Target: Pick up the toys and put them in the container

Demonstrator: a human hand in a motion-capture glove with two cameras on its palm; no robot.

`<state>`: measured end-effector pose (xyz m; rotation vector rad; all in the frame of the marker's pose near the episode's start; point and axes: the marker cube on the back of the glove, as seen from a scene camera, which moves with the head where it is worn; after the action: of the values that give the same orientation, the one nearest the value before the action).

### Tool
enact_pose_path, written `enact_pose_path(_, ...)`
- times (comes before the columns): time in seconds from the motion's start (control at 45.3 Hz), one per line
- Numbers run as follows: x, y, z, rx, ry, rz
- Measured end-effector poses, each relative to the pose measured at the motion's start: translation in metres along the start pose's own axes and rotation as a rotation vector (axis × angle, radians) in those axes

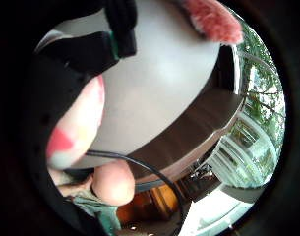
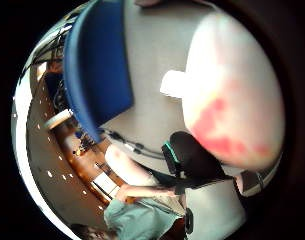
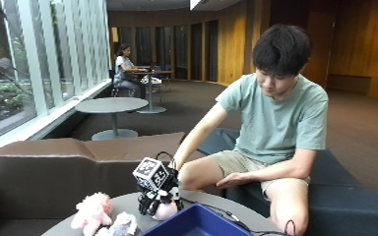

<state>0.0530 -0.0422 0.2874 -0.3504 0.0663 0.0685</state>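
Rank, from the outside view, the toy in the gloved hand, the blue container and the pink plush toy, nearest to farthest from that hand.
1. White-and-pink toy, gripped by the right hand.
2. Blue container, just beside the hand, toward the camera.
3. Pink plush toy, farthest, on the table's window side.

The round grey tabletop (image 3: pixel 133 204) carries a blue container (image 3: pixel 199 223) at its near edge. Beside the container lie a pink plush toy (image 3: pixel 92 211) and a small grey-white toy (image 3: pixel 123 225), close together. A black cable (image 3: pixel 225 212) runs across the surface past the container.
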Motion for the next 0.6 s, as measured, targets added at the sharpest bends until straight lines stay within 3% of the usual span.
enact_pose_path(0.221, 0.002, -0.009, 0.016, 0.131, 0.006, 0.062)
enact_pose_path(0.441, 0.002, -0.016, 0.016, 0.437, -0.094, 0.103)
enact_pose_path(0.596, 0.008, -0.018, -0.005, 0.373, -0.132, 0.117)
